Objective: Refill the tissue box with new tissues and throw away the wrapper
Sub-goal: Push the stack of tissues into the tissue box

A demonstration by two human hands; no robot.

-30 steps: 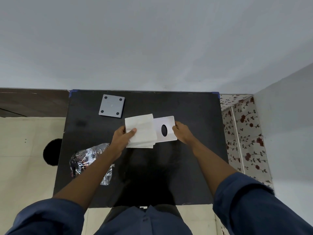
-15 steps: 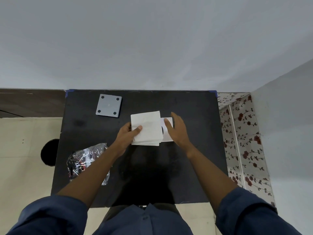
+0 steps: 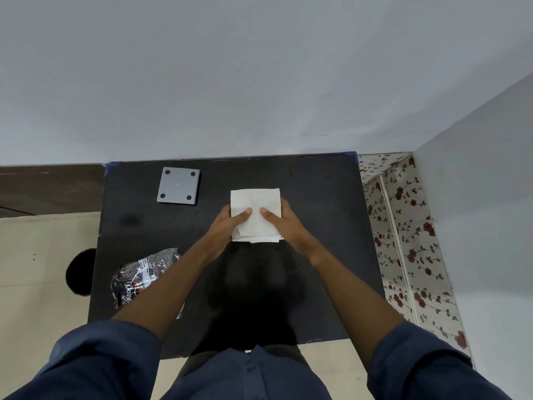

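A white stack of tissues point(image 3: 255, 206) lies at the middle of the black table point(image 3: 317, 197). My left hand point(image 3: 227, 223) grips its left side with the thumb on top. My right hand point(image 3: 284, 223) grips its right side, thumb on top too. The white tissue box with the oval slot is hidden under the stack. The grey square lid or base with four dark dots point(image 3: 178, 185) lies at the back left of the table. The crumpled dark and clear plastic wrapper point(image 3: 138, 277) lies at the front left, partly behind my left forearm.
A pale wall rises right behind the table. A floral cloth point(image 3: 403, 235) hangs along the right side. On the tiled floor to the left is a round black thing point(image 3: 80, 272), partly hidden by the table edge.
My left hand has carried the tissue stack to the right, over the white box, which is now covered. My right hand has moved from the box onto the stack's right side.
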